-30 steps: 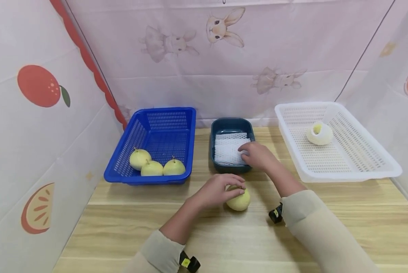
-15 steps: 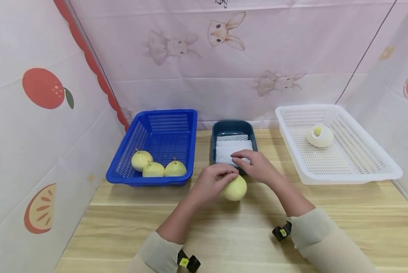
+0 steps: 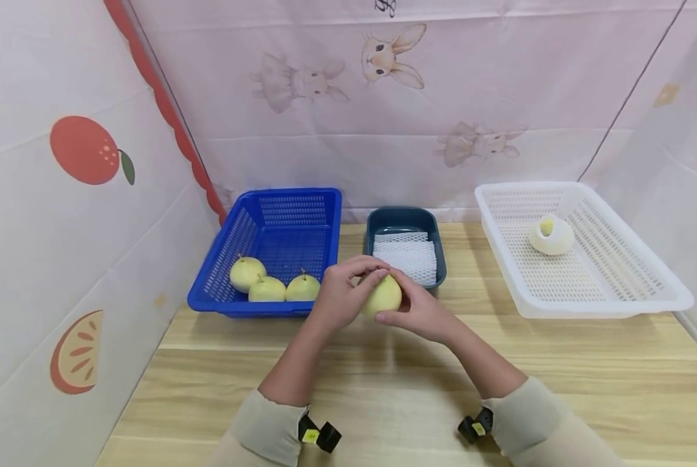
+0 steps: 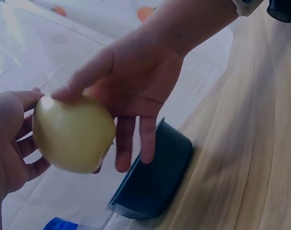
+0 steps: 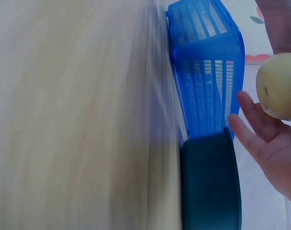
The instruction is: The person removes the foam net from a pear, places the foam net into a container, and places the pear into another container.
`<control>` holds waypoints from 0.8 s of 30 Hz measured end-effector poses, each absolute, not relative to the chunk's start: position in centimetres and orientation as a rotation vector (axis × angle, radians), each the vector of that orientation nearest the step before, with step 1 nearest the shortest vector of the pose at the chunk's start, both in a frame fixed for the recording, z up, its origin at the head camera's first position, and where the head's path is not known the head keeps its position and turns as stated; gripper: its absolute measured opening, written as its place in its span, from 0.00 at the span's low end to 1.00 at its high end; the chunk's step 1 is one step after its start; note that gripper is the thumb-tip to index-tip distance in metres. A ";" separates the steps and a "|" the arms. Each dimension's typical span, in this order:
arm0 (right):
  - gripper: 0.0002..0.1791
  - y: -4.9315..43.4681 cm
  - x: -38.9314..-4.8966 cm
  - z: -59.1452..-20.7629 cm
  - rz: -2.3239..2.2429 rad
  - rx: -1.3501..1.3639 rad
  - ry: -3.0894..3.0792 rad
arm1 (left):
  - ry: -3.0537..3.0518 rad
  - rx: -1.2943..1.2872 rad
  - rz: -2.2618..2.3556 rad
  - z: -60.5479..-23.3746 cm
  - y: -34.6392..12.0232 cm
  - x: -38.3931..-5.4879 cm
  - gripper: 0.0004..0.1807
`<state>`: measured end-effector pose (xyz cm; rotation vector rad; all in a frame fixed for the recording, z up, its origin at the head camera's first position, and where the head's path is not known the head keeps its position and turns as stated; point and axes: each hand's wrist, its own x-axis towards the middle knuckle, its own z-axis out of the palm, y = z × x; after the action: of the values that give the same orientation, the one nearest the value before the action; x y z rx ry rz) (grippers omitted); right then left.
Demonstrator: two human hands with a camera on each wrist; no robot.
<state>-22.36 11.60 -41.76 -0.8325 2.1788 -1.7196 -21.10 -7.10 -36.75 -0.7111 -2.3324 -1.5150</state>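
Note:
A round yellow-green pear [image 3: 384,298] is raised above the table between both hands. My left hand [image 3: 341,293] pinches it near the top with thumb and fingers. My right hand [image 3: 426,316] holds its right side, thumb low at the front and fingers behind. In the left wrist view the right thumb lies over the pear [image 4: 73,134], while two other fingers extend past it. Just behind the hands stands a dark green tray [image 3: 440,259] with white foam fruit nets [image 3: 409,259] lying in it.
Left stands a blue basket [image 3: 193,299] with three pears [image 3: 266,290]. Right is a white basket [image 3: 605,310] holding one pear in a foam net [image 3: 552,239]. Printed cloth walls [image 3: 325,155] close off the back and sides of the wooden table [image 3: 220,389].
The left hand has lifted the pear off the table and moved it slightly left. The right hand has come away from the foam nets in the tray and taken hold of the pear.

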 end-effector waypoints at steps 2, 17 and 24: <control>0.44 11.0 -22.3 -41.8 -1.751 -0.791 2.156 | -2.337 -0.699 -1.520 -36.8 -7.3 -21.1 0.10; 0.46 6.3 -23.5 -41.1 -1.958 -0.689 2.307 | -2.549 -0.375 -1.514 -37.3 -9.4 -20.9 0.39; 0.50 3.5 -24.0 -40.0 -1.963 -0.720 2.201 | -2.475 -0.274 -1.480 -35.0 -12.5 -21.7 0.35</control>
<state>-24.03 3.49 -39.99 -0.7201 2.2006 -1.9625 -21.68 -12.53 -35.03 -0.2741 -2.4747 -1.4800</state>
